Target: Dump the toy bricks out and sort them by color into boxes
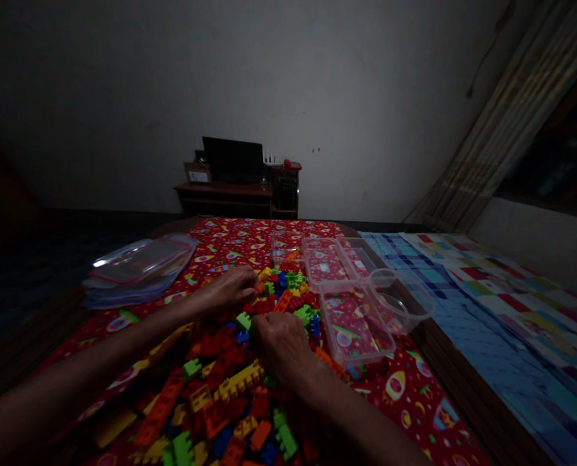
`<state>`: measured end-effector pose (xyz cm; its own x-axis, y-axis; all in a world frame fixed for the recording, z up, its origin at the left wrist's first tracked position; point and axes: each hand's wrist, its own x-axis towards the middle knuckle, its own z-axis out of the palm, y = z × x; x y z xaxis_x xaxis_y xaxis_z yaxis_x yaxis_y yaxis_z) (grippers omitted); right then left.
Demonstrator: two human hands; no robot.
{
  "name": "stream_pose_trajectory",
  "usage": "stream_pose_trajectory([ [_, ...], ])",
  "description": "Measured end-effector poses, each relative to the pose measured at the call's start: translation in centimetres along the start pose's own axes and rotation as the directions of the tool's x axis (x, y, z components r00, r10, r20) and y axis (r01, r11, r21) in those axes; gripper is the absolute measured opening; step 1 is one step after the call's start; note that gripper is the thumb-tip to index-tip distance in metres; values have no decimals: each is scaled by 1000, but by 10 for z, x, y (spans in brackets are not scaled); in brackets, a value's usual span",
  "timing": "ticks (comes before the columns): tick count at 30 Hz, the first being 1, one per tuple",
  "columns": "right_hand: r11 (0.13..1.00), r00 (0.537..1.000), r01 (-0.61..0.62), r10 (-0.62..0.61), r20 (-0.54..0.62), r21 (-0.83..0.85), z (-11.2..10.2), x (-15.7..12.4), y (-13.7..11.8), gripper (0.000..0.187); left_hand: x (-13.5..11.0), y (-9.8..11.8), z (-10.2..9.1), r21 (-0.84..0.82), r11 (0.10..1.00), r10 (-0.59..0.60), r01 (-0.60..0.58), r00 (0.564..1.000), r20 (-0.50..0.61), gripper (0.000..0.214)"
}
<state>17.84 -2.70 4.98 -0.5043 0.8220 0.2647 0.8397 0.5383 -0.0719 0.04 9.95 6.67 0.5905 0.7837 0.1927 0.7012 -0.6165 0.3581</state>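
A large pile of toy building bricks (pixel 240 385) in red, yellow, orange, green and blue spreads before me. At its far left side is my left hand (pixel 233 286), fingers bent down and closed beside yellow bricks (pixel 264 274). My right hand (pixel 281 340) lies curled over the middle of the pile, its fingertips hidden, with a light green brick (pixel 244 320) just left of it. What either hand holds cannot be made out. A long yellow brick (pixel 240 382) lies below my right hand.
Clear plastic containers (pixel 356 356) stand right of the pile, one of them round (pixel 417 314). Stacked lids (pixel 138 265) lie at the left on the red patterned cloth (pixel 400 395). Beyond the table is a desk (pixel 225 189) with a monitor (pixel 233 158). A bed with blue bedding (pixel 487 343) is at right.
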Motion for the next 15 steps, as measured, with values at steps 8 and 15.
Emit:
stream_pose_trajectory([
  [8, 1000, 1000, 11, -11, -9, 2, 4, -2, -1, 15, -1, 12, -13, -718, 600, -276, 354, 933, 230, 51],
  [15, 999, 999, 35, -34, -40, 9, 6, -2, 0, 15, 14, 14, -10, -759, 565, -231, 323, 945, 230, 46],
])
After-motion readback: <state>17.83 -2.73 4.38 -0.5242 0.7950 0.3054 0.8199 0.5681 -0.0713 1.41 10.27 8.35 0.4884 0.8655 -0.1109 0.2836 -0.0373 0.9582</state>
